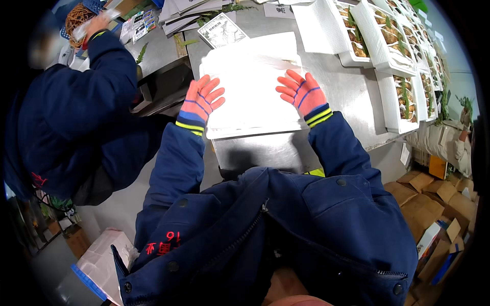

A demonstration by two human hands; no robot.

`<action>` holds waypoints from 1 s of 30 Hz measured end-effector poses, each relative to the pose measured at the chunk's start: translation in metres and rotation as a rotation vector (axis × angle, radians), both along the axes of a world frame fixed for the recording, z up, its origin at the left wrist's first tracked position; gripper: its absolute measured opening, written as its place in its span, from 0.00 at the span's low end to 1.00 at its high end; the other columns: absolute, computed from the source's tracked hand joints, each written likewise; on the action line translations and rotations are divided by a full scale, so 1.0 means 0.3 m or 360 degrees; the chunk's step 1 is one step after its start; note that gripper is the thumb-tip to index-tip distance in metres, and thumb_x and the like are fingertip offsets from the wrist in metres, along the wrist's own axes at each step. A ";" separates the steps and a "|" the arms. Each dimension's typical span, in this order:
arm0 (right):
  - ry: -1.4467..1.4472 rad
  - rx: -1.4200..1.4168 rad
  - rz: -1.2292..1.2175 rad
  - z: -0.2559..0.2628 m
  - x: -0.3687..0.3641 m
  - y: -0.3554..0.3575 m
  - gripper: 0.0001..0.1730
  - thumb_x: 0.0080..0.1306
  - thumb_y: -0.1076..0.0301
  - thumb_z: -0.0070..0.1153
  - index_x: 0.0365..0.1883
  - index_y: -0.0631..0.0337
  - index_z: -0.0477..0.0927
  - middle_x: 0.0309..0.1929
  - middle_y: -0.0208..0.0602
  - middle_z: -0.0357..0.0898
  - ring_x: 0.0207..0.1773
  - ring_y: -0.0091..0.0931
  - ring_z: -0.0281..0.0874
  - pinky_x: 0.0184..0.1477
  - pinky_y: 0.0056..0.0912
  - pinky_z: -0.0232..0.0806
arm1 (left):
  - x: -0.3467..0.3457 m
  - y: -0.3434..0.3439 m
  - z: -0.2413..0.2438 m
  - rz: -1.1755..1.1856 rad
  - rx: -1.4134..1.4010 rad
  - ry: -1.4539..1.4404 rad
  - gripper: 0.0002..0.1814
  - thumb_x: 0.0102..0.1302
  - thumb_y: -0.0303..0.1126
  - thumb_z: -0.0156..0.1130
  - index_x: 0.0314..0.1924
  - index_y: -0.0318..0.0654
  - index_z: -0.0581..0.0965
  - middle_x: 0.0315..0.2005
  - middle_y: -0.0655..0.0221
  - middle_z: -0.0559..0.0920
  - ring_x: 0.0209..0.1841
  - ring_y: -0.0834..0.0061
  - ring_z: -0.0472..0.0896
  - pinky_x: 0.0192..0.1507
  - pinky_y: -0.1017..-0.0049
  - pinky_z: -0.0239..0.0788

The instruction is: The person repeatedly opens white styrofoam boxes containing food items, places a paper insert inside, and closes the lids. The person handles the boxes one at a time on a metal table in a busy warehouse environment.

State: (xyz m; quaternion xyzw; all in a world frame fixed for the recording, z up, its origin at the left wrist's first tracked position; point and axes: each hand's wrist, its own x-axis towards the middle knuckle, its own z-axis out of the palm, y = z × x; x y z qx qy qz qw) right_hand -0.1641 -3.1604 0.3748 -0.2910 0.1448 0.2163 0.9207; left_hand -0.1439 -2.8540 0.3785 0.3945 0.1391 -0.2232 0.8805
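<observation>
In pink gloves with blue stripes, both my hands are at the sides of a bright white tray or box [252,132] on the steel table. My left hand [202,95] lies over its left side, fingers spread, holding nothing. Opposite it, my right hand [302,91] is over the right side, also with fingers apart and nothing in them. White sheets [279,44] appear at the far end of the tray, but glare hides most detail. Just beyond stands a printed card [223,30] with a line drawing, partly behind the white sheets.
White foam boxes [394,70] holding brown produce and fern sprigs crowd the steel table's [337,88] right side. Papers [187,11] and packets [139,25] lie at the upper left. A co-worker [84,99] works close on my left. Cardboard boxes [421,199] are low at right.
</observation>
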 end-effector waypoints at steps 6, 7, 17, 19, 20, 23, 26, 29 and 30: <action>-0.0260 -0.1108 0.0097 -0.002 0.142 0.014 0.22 0.59 0.63 0.48 0.51 0.66 0.67 0.49 0.44 0.69 0.46 0.31 0.71 0.49 0.27 0.63 | 0.006 -0.169 0.054 -0.0248 0.2285 -0.1891 0.32 0.52 0.46 0.55 0.56 0.42 0.62 0.56 0.58 0.62 0.58 0.56 0.58 0.58 0.59 0.48; -0.0371 -0.1310 0.0149 0.002 0.172 0.004 0.21 0.58 0.64 0.50 0.49 0.66 0.69 0.49 0.43 0.70 0.46 0.30 0.71 0.49 0.26 0.63 | 0.015 -0.212 0.122 -0.0588 0.2664 -0.2210 0.34 0.49 0.47 0.58 0.56 0.45 0.62 0.57 0.59 0.61 0.59 0.54 0.55 0.59 0.57 0.43; -0.0272 -0.1707 0.0472 -0.137 0.563 -0.039 0.17 0.58 0.63 0.49 0.44 0.63 0.72 0.36 0.36 0.75 0.41 0.23 0.72 0.43 0.22 0.63 | 0.069 -0.213 -0.055 -0.0812 0.2677 -0.1827 0.51 0.35 0.61 0.62 0.57 0.38 0.61 0.60 0.58 0.55 0.60 0.49 0.51 0.60 0.59 0.41; -0.0751 -0.1235 0.0317 0.007 0.557 0.011 0.13 0.56 0.69 0.52 0.39 0.64 0.76 0.35 0.34 0.77 0.43 0.24 0.73 0.47 0.23 0.62 | 0.073 -0.191 -0.060 -0.0770 0.2608 -0.1816 0.48 0.37 0.59 0.63 0.56 0.38 0.62 0.59 0.57 0.58 0.60 0.49 0.53 0.60 0.60 0.43; -0.0887 -0.0945 0.0498 0.077 0.544 0.018 0.12 0.55 0.69 0.52 0.37 0.66 0.76 0.36 0.32 0.77 0.40 0.24 0.72 0.47 0.24 0.62 | 0.077 -0.163 -0.063 -0.0761 0.2435 -0.1819 0.44 0.41 0.56 0.62 0.55 0.37 0.63 0.57 0.57 0.61 0.59 0.51 0.55 0.59 0.61 0.46; -0.1941 -0.1808 0.0670 0.133 0.375 -0.042 0.10 0.55 0.70 0.51 0.35 0.65 0.76 0.34 0.37 0.77 0.41 0.28 0.72 0.46 0.26 0.63 | 0.055 -0.059 0.036 -0.0497 0.1204 -0.1046 0.21 0.53 0.32 0.60 0.47 0.35 0.71 0.44 0.57 0.74 0.46 0.62 0.72 0.50 0.72 0.61; -0.2184 -0.1754 0.0697 0.186 0.108 -0.040 0.17 0.47 0.81 0.44 0.35 0.59 0.77 0.35 0.37 0.77 0.45 0.34 0.70 0.47 0.32 0.63 | 0.061 0.107 0.136 0.0203 0.1601 -0.1164 0.14 0.58 0.25 0.51 0.46 0.32 0.70 0.43 0.60 0.73 0.45 0.70 0.72 0.51 0.74 0.60; -0.2162 -0.1929 0.0739 -0.008 -0.059 -0.036 0.22 0.38 0.84 0.41 0.31 0.56 0.78 0.37 0.37 0.76 0.47 0.38 0.69 0.48 0.36 0.62 | 0.032 -0.005 0.267 -0.0112 0.1729 -0.1839 0.35 0.48 0.36 0.65 0.55 0.35 0.62 0.53 0.58 0.66 0.56 0.65 0.63 0.57 0.70 0.53; -0.1999 -0.1997 0.0562 0.011 -0.108 -0.026 0.20 0.39 0.85 0.40 0.28 0.56 0.77 0.36 0.36 0.75 0.45 0.38 0.68 0.48 0.36 0.61 | -0.006 -0.037 0.265 -0.0450 0.1926 -0.1954 0.42 0.42 0.43 0.67 0.56 0.36 0.61 0.53 0.58 0.65 0.57 0.61 0.61 0.57 0.68 0.51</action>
